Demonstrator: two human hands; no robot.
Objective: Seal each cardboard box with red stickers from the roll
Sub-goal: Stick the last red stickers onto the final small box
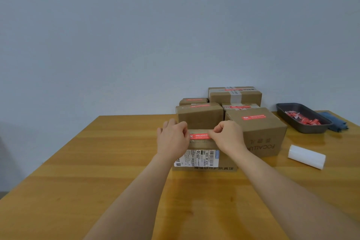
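Note:
A cardboard box (204, 165) with a white shipping label stands on the wooden table (78, 171) in front of me. A red sticker (199, 136) lies along its top. My left hand (172, 139) pinches the sticker's left end and my right hand (227, 136) pinches its right end, both with curled fingers. The white sticker roll (306, 156) lies on its side on the table to the right, apart from both hands.
Several boxes with red stickers on top stand behind, among them a large one (259, 132) at the right and another (200, 116) at the back. A dark tray (303, 117) holding red scraps sits far right, beside a blue cloth (336, 122). A grey wall rises behind.

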